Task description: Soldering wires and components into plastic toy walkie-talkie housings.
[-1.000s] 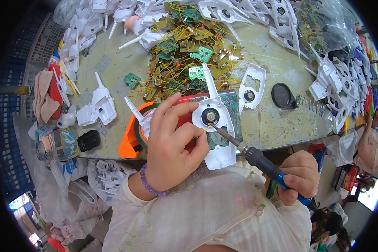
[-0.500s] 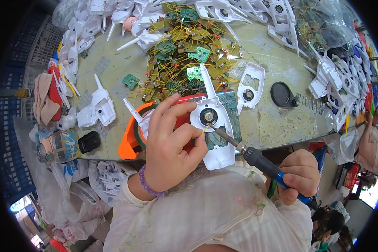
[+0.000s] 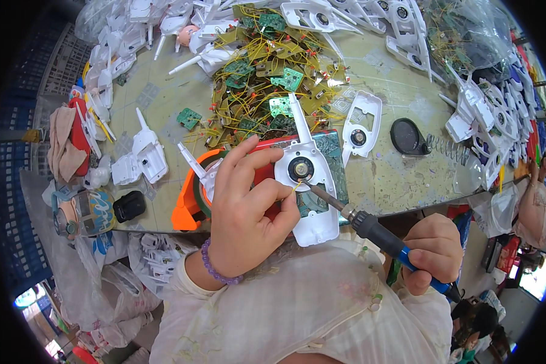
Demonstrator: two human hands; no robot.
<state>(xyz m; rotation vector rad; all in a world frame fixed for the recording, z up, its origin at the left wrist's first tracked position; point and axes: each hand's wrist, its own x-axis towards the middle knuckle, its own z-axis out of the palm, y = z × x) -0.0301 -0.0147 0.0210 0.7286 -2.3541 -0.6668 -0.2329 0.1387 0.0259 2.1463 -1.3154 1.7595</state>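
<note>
My right hand (image 3: 434,255) is closed round the blue and black handle of a soldering iron (image 3: 376,233). The iron's tip reaches the lower edge of a round black speaker (image 3: 300,170). That speaker sits in a white plastic walkie-talkie-shaped shell (image 3: 317,227), which lies over a red-edged block (image 3: 333,155). Thumb and forefinger of my left hand (image 3: 246,212) pinch a thin yellow wire (image 3: 296,187) beside the tip. The other left fingers are raised over the shell's left edge. Behind the left hand, a roll of orange tape (image 3: 185,209) is partly hidden.
Green circuit boards (image 3: 281,106) with yellow wires are heaped beyond the shell. White shells pile up at the far left (image 3: 130,36) and right (image 3: 467,115). To the right stand a black round holder (image 3: 408,136) and a coiled spring (image 3: 449,148). A bottle (image 3: 82,210) stands left.
</note>
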